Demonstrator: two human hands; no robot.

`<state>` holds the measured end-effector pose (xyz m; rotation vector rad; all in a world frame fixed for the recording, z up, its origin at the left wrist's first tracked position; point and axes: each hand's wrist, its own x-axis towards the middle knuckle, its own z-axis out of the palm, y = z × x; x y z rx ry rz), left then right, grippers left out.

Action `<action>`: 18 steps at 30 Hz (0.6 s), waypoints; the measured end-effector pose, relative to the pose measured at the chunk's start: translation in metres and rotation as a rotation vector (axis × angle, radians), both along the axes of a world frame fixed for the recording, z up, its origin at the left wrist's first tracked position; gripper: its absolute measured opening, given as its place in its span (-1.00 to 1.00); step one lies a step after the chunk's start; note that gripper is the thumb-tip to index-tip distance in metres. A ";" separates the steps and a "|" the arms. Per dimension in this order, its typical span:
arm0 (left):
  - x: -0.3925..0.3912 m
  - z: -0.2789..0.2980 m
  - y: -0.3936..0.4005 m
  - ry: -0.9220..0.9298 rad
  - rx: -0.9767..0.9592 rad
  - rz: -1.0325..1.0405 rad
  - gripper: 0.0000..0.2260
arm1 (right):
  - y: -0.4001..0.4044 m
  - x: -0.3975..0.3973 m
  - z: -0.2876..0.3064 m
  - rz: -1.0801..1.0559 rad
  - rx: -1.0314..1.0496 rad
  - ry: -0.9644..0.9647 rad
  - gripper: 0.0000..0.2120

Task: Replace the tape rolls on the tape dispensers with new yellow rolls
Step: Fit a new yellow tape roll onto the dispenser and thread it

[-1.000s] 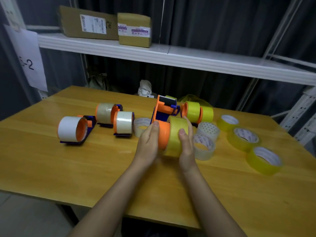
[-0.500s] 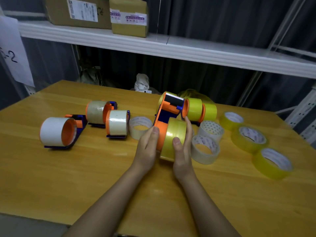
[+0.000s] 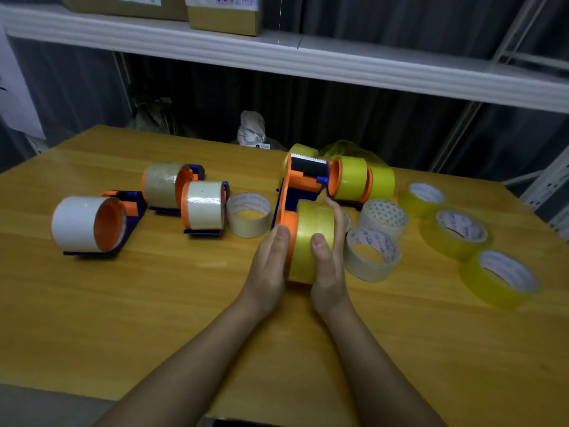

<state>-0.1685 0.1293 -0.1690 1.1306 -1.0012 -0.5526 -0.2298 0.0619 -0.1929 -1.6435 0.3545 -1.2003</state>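
While the left hand (image 3: pixel 267 266) braces, the right hand (image 3: pixel 328 263) grips the yellow roll (image 3: pixel 311 238).

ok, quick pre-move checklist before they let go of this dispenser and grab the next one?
1. Yellow roll on the orange hub of the held dispenser: ok, though full seating cannot tell.
2. Right hand grips the roll, thumb on its face: ok.
3. Left hand presses flat against the hub side: ok.
4. Tape end threaded up to the cutter: cannot tell.
5. Spare yellow rolls lying flat on the right: ok.
6. White-roll dispensers on the left not yet swapped: not ok.
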 end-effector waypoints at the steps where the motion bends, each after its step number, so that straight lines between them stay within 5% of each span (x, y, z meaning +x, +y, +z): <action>1: -0.003 -0.002 0.002 -0.049 0.016 -0.037 -0.54 | 0.000 0.001 0.000 0.024 0.022 -0.015 -0.39; 2: -0.005 -0.003 0.008 -0.071 0.056 -0.112 -0.44 | 0.001 0.002 0.000 0.035 0.033 -0.028 -0.40; 3: -0.004 -0.001 0.012 0.004 0.070 -0.108 -0.64 | 0.000 0.002 0.000 0.032 0.033 -0.036 -0.41; 4: -0.004 0.000 0.006 0.006 0.116 -0.071 -0.46 | 0.000 0.003 0.000 0.025 0.032 -0.038 -0.41; 7: 0.003 -0.001 0.001 -0.014 0.013 0.076 -0.59 | 0.000 0.004 -0.004 0.010 0.058 -0.034 -0.42; 18: 0.006 -0.016 -0.003 -0.105 -0.007 0.029 -0.53 | 0.000 0.003 -0.008 -0.010 0.114 0.020 -0.42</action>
